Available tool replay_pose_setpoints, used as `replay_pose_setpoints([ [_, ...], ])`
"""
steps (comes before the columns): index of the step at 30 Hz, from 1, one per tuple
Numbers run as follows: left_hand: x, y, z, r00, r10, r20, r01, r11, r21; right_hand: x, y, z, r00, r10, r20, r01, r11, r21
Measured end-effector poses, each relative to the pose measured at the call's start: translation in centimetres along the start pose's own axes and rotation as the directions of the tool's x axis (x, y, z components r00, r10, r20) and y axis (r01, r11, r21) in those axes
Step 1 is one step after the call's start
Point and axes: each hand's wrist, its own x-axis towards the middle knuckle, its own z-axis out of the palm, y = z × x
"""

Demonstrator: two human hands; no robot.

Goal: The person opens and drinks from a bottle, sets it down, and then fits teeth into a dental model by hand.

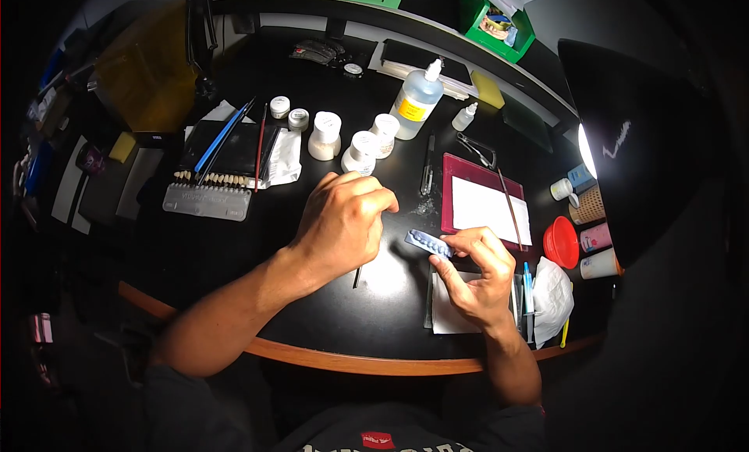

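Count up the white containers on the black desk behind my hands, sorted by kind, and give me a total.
Large white jars: 3
Small capped pots: 2
Big squeeze bottle with yellow label: 1
Small dropper bottle: 1
Total: 7

Black counter (234, 241), tan wood edge. Pale blue strip (428, 243) at centre. Maroon tray (468, 171) with white sheet (488, 210), three o'clock. Red bowl (562, 243) beyond. White jars (343, 144), twelve o'clock. Green bins (491, 23), one o'clock.
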Motion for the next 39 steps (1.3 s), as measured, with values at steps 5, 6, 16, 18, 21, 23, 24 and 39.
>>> replay_pose_setpoints([
  [5,-0.1,0.7,-0.9,0.971,-0.07,0.228,0.068,0.998,0.013,-0.1,0.2,0.2,1.0,-0.017,0.012,0.017,1.0,0.011],
  [6,-0.1,0.7,-1.1,0.952,-0.085,0.295,0.083,0.996,0.019,-0.1,0.3,0.2,1.0,-0.017,0.01,0.017,1.0,0.01],
  [16,-1.0,0.6,-0.1,0.946,-0.029,0.322,0.001,0.996,0.087,-0.1,0.2,0.2,1.0,-0.021,0.01,0.021,1.0,0.014],
  [18,-1.2,0.2,0.4,0.965,0.01,0.261,-0.033,0.996,0.082,-0.1,0.2,0.3,1.0,-0.017,0.01,0.017,1.0,0.017],
  [21,-1.0,-0.2,0.7,0.982,0.024,0.186,-0.034,0.998,0.049,0.0,0.4,0.3,0.999,-0.035,0.006,0.035,0.999,0.014],
  [23,-0.7,-0.4,0.5,0.99,0.018,0.142,-0.022,0.999,0.028,0.0,0.2,0.2,1.0,-0.023,0.013,0.023,1.0,0.014],
  [24,-0.4,-0.3,0.4,0.993,0.013,0.119,-0.016,1.0,0.025,0.0,0.1,0.1,1.0,-0.016,0.015,0.016,1.0,0.012],
  [39,1.4,-1.4,-2.9,0.938,-0.281,0.203,0.318,0.931,-0.181,-0.3,0.5,0.1,0.995,-0.058,-0.077,0.065,0.993,0.094],
])
